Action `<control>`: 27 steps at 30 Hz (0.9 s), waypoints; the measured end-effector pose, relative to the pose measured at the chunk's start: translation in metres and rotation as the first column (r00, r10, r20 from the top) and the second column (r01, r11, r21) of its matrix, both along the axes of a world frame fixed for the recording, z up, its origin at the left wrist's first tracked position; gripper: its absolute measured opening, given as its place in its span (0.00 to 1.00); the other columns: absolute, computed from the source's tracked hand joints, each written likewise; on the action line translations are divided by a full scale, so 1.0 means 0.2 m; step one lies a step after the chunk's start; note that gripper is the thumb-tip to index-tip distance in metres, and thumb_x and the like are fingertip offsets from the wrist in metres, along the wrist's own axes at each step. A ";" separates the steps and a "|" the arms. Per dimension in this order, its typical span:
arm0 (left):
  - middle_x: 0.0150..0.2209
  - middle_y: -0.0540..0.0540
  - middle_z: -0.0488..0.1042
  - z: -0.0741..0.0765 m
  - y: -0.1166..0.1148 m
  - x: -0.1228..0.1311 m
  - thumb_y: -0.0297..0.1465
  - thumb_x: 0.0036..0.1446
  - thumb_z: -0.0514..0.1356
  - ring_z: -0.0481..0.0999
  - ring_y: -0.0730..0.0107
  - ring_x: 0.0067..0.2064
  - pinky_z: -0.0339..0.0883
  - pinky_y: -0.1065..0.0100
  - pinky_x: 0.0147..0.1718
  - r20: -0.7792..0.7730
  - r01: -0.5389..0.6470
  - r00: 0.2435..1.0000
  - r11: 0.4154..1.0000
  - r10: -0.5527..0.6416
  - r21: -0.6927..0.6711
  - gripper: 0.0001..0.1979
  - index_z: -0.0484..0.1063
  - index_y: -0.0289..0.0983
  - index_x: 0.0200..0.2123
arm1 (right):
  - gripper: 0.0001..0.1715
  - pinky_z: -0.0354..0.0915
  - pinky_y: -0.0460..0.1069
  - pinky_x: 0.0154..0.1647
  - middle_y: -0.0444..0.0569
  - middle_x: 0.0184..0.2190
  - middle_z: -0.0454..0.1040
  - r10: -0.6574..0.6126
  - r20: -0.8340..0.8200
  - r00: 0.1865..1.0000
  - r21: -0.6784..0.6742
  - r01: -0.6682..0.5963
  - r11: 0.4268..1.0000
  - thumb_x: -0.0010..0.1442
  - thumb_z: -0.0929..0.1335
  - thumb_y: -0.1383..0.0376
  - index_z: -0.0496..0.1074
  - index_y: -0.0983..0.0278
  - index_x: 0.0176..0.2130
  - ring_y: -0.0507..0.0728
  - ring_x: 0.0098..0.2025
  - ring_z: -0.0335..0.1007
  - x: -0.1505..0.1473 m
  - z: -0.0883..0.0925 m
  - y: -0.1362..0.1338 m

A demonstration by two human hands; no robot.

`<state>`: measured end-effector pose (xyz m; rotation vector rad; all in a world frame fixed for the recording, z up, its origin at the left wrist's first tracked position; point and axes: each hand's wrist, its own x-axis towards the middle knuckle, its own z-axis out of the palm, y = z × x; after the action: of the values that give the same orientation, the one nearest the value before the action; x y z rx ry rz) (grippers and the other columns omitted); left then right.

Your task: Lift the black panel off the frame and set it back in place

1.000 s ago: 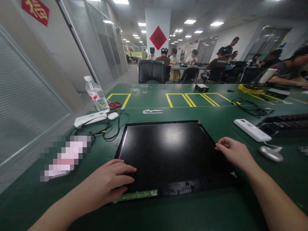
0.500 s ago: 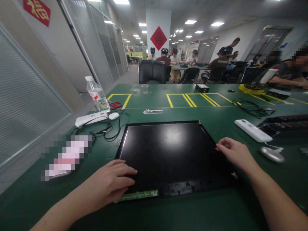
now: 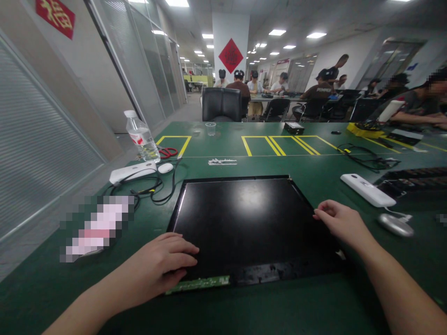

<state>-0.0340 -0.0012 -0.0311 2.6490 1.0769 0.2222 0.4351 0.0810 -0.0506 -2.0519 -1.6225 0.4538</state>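
A black display panel [image 3: 244, 228] lies flat on the green table in front of me, a ceiling light reflected in its surface. Along its near left edge runs a narrow green circuit board [image 3: 206, 282]. My left hand [image 3: 167, 260] rests over the panel's near left corner, fingers stretched out and partly covering the end of the board. At the panel's right edge, my right hand [image 3: 335, 221] has thumb and index finger pinched together on the rim; the other fingers are curled. A small pale bit shows at the near right corner.
To the left are a water bottle [image 3: 141, 137], red-handled scissors [image 3: 168, 152], black cables [image 3: 164, 190], a white device [image 3: 132, 172] and a blurred-out pink item [image 3: 104, 225]. Another white device [image 3: 368, 190] and a silver mouse-like object [image 3: 396, 225] sit right. White strips [image 3: 222, 162] lie beyond the panel.
Both hands stay in nearly the same place on the panel, and the panel has not moved. The whole view has shifted very slightly.
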 end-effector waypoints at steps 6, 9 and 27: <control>0.51 0.47 0.81 -0.01 0.01 0.01 0.24 0.60 0.58 0.80 0.62 0.51 0.74 0.63 0.48 0.144 -0.052 0.988 0.998 0.054 -0.018 0.18 0.79 0.48 0.48 | 0.14 0.63 0.52 0.27 0.46 0.25 0.79 0.024 -0.038 0.999 0.043 -0.022 0.999 0.51 0.66 0.52 0.72 0.58 0.28 0.57 0.25 0.70 0.01 0.00 0.00; 0.55 0.44 0.79 -0.03 0.03 -0.02 0.30 0.62 0.58 0.78 0.57 0.54 0.73 0.59 0.51 0.189 -0.192 0.966 0.980 0.179 0.055 0.15 0.79 0.48 0.48 | 0.14 0.62 0.52 0.26 0.45 0.25 0.79 0.032 -0.054 0.998 0.034 -0.030 0.999 0.51 0.66 0.52 0.72 0.58 0.28 0.56 0.23 0.69 0.01 -0.01 0.01; 0.39 0.37 0.78 -0.10 0.13 -0.15 0.48 0.59 0.54 0.79 0.45 0.42 0.71 0.48 0.43 -0.012 -0.651 0.756 0.754 0.654 0.089 0.20 0.75 0.38 0.37 | 0.13 0.62 0.52 0.28 0.45 0.27 0.79 0.038 -0.065 0.997 0.003 -0.038 0.999 0.52 0.66 0.53 0.73 0.59 0.29 0.56 0.26 0.70 0.04 0.00 0.01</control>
<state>-0.0641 0.0245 -0.0520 2.2267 2.0223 0.3485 0.4423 0.0824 -0.0513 -1.9874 -1.6251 0.5262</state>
